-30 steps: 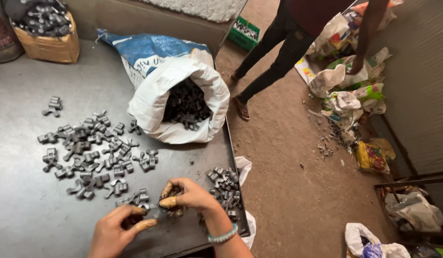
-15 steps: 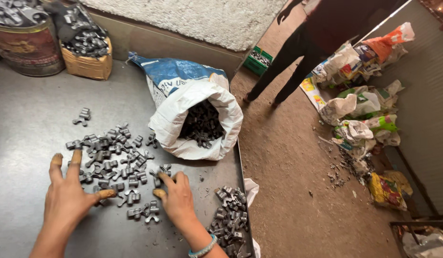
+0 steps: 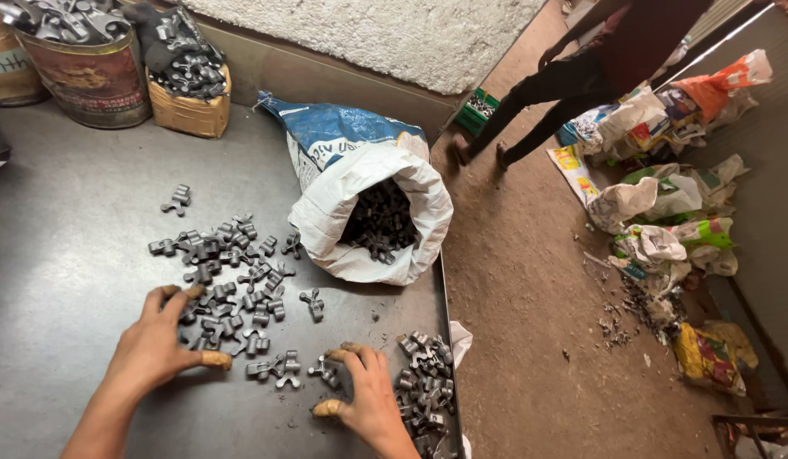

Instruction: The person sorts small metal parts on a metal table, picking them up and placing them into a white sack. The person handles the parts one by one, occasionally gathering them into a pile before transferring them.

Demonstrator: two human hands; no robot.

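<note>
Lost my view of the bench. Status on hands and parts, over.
Left hand open, flat on scattered metal parts. Right hand open, fingertips by a part, beside the small pile. Open sack behind; nothing blocking.

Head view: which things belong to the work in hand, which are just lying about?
In hand: left hand and right hand on the scattered metal parts; side pile; open white sack.
Lying about: tin, small box, floor bags.
</note>
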